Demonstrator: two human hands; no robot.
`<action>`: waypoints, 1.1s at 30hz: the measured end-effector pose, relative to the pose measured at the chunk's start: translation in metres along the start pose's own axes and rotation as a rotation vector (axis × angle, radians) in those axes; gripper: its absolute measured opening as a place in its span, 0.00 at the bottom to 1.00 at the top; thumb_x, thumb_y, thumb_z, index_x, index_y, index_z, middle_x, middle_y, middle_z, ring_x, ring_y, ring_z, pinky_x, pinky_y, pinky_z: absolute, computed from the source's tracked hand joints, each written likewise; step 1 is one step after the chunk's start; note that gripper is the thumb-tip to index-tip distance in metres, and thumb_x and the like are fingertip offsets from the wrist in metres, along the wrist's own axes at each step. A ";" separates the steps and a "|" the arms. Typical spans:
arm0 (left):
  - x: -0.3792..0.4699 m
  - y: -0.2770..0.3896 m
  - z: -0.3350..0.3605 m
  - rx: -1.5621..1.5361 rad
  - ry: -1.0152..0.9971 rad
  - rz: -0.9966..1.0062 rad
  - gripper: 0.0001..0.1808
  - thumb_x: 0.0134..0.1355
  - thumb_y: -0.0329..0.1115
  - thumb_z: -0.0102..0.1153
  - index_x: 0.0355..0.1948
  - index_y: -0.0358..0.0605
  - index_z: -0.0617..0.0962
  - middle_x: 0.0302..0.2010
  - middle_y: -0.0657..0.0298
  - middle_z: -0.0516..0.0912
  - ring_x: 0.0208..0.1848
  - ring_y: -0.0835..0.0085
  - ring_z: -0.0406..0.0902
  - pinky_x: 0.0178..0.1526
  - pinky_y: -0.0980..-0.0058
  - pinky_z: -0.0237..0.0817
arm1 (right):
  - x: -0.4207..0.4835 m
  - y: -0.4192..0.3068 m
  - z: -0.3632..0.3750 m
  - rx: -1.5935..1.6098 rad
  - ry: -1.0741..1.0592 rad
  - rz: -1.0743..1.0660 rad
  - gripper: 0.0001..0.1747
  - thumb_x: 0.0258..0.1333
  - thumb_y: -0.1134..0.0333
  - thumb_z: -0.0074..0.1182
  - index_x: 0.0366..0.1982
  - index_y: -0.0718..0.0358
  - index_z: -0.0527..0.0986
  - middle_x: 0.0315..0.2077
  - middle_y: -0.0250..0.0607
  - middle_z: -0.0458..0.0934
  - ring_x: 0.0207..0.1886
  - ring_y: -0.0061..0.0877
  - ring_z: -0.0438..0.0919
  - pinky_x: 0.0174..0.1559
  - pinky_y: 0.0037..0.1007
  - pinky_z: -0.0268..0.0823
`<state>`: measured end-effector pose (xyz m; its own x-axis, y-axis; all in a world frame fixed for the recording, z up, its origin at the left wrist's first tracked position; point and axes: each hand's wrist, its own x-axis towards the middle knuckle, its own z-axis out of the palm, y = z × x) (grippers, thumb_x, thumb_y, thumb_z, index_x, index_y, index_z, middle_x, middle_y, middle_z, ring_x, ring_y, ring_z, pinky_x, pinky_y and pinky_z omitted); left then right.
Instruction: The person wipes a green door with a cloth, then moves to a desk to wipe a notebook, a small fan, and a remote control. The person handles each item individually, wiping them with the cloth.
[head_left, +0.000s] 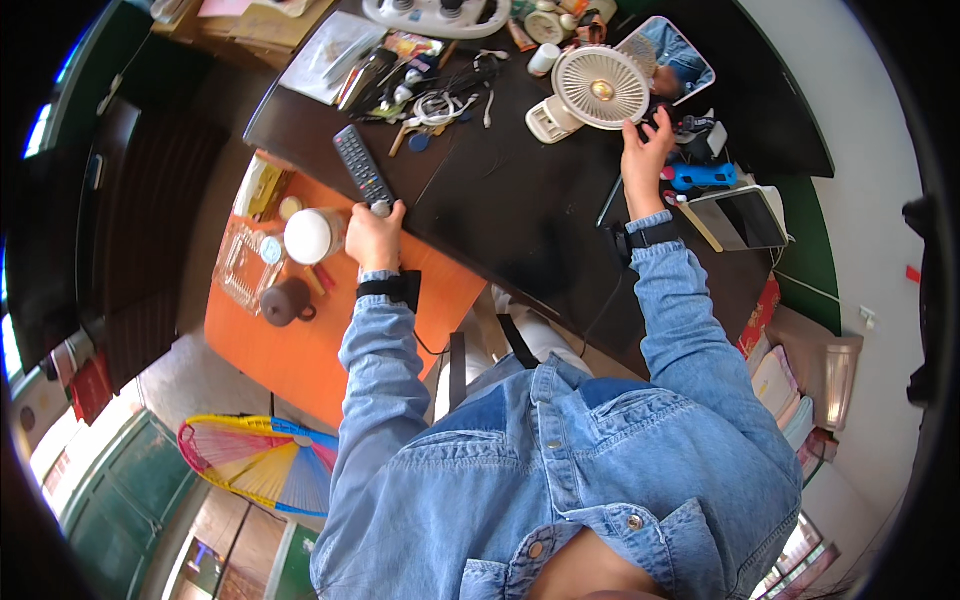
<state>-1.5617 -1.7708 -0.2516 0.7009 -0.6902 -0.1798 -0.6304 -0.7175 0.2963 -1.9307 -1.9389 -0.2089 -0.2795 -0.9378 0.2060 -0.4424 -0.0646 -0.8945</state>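
Observation:
My left hand (373, 236) is curled at the table edge, thumb and forefinger around a small round greyish object (381, 208). A black remote control (361, 161) with several buttons reaches away from these fingers; whether they also grip its near end is hard to tell. Just left of that hand stands a jar with a white lid (308, 235). My right hand (646, 161) is raised, fingers bent and apart, at the lower rim of a cream clip-on fan (600, 88). Its fingertips look close to the rim; contact is unclear. Behind the fan a rectangular mirror (679, 56) leans.
On the dark table (517, 217), tangled white cables (442, 109) lie at the back left. A blue bottle-like object (701, 176) and a phone-like device (739, 217) sit right. A brown lidded teapot (285, 301) and clear plastic tray (244, 266) occupy the orange table (330, 352).

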 end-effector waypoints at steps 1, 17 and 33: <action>0.003 0.001 0.001 0.005 0.029 0.006 0.38 0.50 0.64 0.69 0.46 0.38 0.81 0.39 0.48 0.88 0.44 0.50 0.86 0.46 0.55 0.76 | 0.005 0.006 0.001 0.043 -0.015 0.027 0.41 0.63 0.65 0.63 0.71 0.62 0.54 0.65 0.51 0.56 0.63 0.40 0.67 0.61 0.43 0.68; 0.029 0.017 0.001 0.135 0.099 0.010 0.38 0.48 0.60 0.72 0.42 0.32 0.78 0.45 0.44 0.81 0.45 0.46 0.83 0.47 0.54 0.76 | 0.037 0.041 0.006 0.380 -0.237 0.261 0.41 0.63 0.72 0.63 0.72 0.60 0.56 0.60 0.40 0.72 0.58 0.25 0.76 0.52 0.28 0.75; 0.016 0.015 -0.004 -0.004 0.220 0.078 0.44 0.50 0.59 0.74 0.56 0.37 0.70 0.51 0.45 0.75 0.50 0.48 0.80 0.48 0.54 0.75 | -0.005 0.029 0.007 0.373 -0.297 0.314 0.39 0.60 0.68 0.67 0.68 0.59 0.62 0.53 0.40 0.77 0.43 0.19 0.81 0.37 0.22 0.76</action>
<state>-1.5588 -1.7924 -0.2461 0.7060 -0.7063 0.0524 -0.6848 -0.6619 0.3049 -1.9362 -1.9383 -0.2388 -0.0742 -0.9835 -0.1647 -0.0312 0.1674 -0.9854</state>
